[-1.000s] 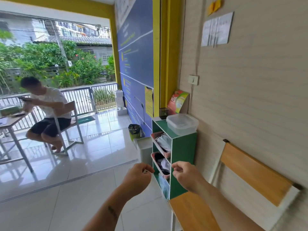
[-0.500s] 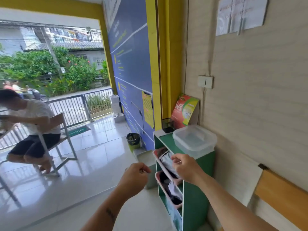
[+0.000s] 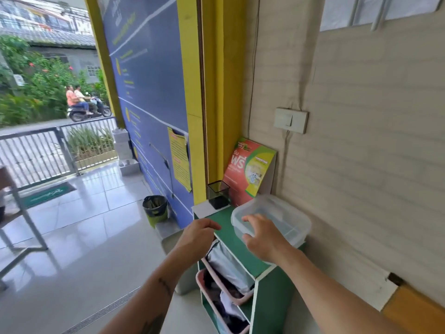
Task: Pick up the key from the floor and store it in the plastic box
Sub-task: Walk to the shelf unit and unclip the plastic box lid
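Two hands: I see both raised over the green shelf (image 3: 243,247).
Around: black cup (image 3: 218,194) and red-green leaflet (image 3: 250,172) stand behind the plastic box (image 3: 286,220) (lid on).
Right hand (image 3: 265,237): fingers spread, touching the box's near rim, holding nothing.
Left hand (image 3: 197,235): curled closed; key hidden, I cannot tell where.
Change: I now stand nearer; the right hand has reached the box.
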`<state>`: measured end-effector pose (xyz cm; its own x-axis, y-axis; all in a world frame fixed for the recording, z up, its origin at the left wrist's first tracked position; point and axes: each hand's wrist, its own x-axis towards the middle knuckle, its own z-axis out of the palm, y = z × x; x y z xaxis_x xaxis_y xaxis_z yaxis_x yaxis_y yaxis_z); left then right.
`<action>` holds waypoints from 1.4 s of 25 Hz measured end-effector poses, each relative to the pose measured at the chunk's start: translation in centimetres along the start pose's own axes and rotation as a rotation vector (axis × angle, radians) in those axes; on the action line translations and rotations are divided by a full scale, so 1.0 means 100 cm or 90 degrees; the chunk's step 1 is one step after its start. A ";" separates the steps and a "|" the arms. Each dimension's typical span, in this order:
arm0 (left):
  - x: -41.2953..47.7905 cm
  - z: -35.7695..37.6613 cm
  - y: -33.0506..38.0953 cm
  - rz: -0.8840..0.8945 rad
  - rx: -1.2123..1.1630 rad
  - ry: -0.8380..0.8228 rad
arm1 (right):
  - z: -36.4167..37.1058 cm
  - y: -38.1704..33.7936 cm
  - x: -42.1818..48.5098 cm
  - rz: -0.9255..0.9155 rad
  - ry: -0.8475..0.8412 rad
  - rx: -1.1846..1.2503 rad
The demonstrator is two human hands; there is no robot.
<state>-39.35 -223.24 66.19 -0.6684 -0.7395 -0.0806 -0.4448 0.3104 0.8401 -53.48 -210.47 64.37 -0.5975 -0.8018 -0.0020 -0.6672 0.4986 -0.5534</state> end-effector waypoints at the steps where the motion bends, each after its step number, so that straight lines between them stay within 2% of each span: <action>1: 0.022 0.002 -0.006 0.005 0.001 -0.015 | 0.002 0.002 0.015 0.011 0.008 -0.022; 4: 0.089 0.010 -0.026 0.020 0.012 -0.064 | 0.013 0.003 0.058 0.073 0.026 -0.082; 9: 0.177 0.016 -0.051 0.107 0.062 -0.157 | 0.036 0.005 0.115 0.168 0.015 -0.157; 13: 0.219 0.026 -0.069 0.141 0.037 -0.183 | 0.057 0.009 0.141 0.202 0.034 -0.191; 21: 0.251 0.054 -0.101 0.178 0.061 -0.232 | 0.084 0.030 0.148 0.209 0.059 -0.263; 29: 0.263 0.075 -0.107 0.422 0.149 -0.204 | 0.086 0.031 0.151 0.202 0.102 -0.254; 35: 0.281 0.084 -0.113 0.437 0.239 -0.245 | 0.086 0.034 0.151 0.200 0.115 -0.237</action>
<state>-58.12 -242.50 49.93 -0.9856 -0.0840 0.1465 0.0090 0.8403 0.5421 -60.93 -223.69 55.26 -0.8400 -0.5411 0.0416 -0.5364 0.8161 -0.2151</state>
